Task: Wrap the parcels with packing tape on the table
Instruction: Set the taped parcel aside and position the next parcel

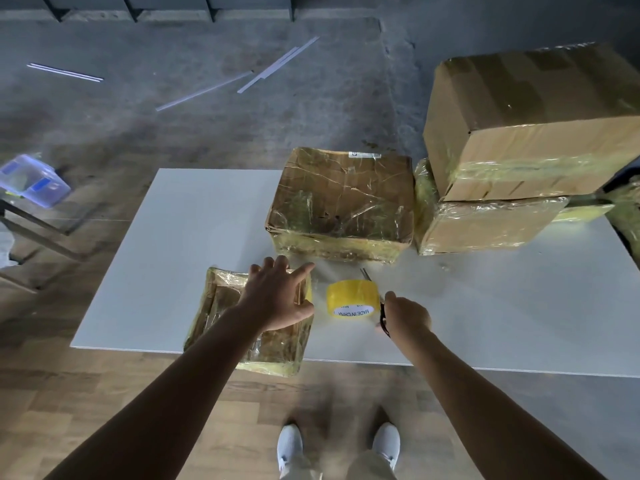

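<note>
Left hand (277, 296) lay spread flat, fingers straight, on the small wrapped parcel (221, 327) overhanging the table's (194, 237) near edge. Right hand (407, 315) gripped scissors (382, 320) just beside the yellow tape roll (353, 299). Pressing near that overhang could probably tip the parcel off.

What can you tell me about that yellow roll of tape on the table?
The tape roll is glossy yellow film wound on a white core printed MADE IN CHINA. It seems to stand on edge on the white table, opening towards the person, between the small wrapped parcel and the right hand. That hand holds scissors close beside the roll; whether they touch it is unclear.
</note>
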The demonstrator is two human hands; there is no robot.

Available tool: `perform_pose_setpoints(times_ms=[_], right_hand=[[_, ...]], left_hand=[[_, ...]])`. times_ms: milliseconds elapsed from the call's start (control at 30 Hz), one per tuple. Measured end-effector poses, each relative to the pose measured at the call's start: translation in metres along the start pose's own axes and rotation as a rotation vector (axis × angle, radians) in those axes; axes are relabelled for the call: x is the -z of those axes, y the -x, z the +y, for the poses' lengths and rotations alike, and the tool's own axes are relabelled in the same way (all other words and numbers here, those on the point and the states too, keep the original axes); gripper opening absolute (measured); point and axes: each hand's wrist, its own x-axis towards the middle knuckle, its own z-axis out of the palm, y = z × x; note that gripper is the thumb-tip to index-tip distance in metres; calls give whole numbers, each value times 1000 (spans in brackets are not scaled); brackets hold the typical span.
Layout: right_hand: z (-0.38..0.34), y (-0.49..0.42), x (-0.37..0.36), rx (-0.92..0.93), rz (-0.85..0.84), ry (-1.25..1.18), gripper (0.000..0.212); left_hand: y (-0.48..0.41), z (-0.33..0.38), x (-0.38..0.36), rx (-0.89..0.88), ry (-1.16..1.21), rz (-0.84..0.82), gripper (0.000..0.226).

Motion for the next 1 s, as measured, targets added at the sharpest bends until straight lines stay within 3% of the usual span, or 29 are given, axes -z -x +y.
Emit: perform_pose_setpoints(times_ms=[333, 467, 567, 667, 767, 900, 1000], right_hand=[[-11, 3, 14, 38, -80, -78, 16], [-19, 15, 27, 18, 30, -138, 16], [-34, 27, 42, 29, 210, -229, 27], [-68, 43, 54, 260, 290, -393, 54], [-108, 58, 59, 475, 329, -491, 65], [-131, 59, 60, 543, 255, -744, 62], [-131, 56, 56, 529, 217, -725, 66]], left_hand=[[1, -1, -1, -13, 12, 11, 80], [3, -6, 2, -5, 24, 15, 79], [6, -10, 7, 4, 26, 32, 79], [10, -13, 14, 15, 43, 58, 79], [14, -13, 21, 18, 71, 86, 83], [23, -25, 31, 20, 209, 155, 85], [34, -38, 37, 28, 394, 189, 80]])
